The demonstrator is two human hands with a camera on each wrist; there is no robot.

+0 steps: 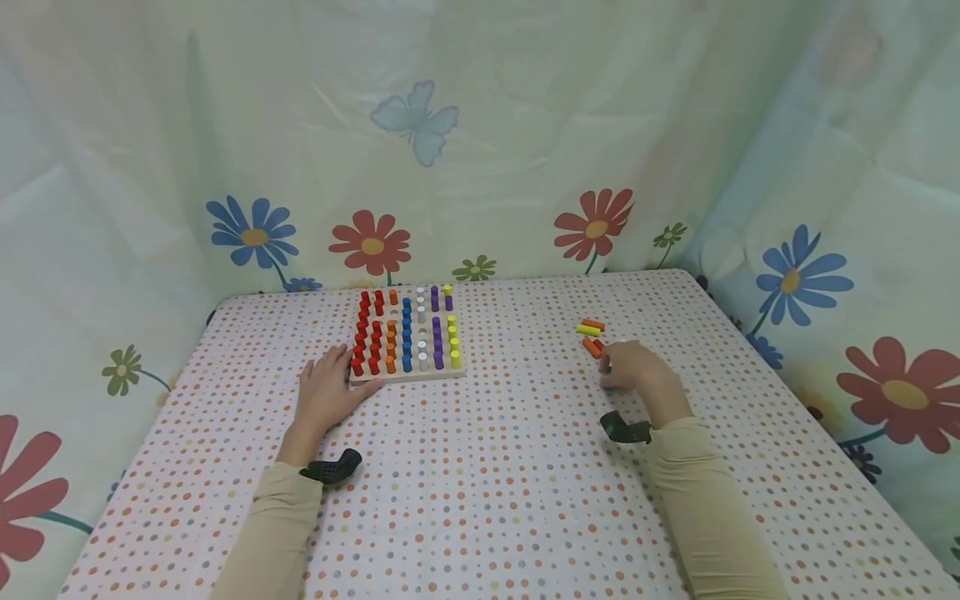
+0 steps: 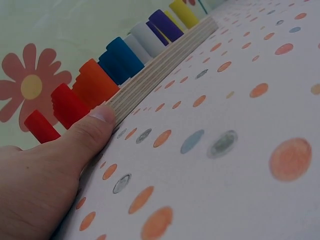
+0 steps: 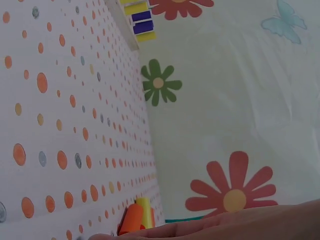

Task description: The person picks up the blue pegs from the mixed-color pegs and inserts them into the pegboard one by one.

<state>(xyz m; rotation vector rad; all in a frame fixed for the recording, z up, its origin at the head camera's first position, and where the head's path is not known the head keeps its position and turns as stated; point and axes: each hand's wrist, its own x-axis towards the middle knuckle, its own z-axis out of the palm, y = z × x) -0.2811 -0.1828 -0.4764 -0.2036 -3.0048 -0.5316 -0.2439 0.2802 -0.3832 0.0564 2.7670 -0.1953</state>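
Note:
A wooden pegboard stands at the back left of the table, filled with upright pegs in columns of red, orange, blue, white, purple and yellow. My left hand rests at its front left corner, fingers along the left side. In the left wrist view the thumb presses on the front edge. To the right, my right hand is low over the table beside loose pegs, its fingers bent downward. A red peg shows right at its fingers; I cannot tell whether they hold anything.
An orange peg lies next to the red one. Just behind are a yellow peg and another orange peg. Dotted cloth covers the table, and a flowered curtain hangs behind it.

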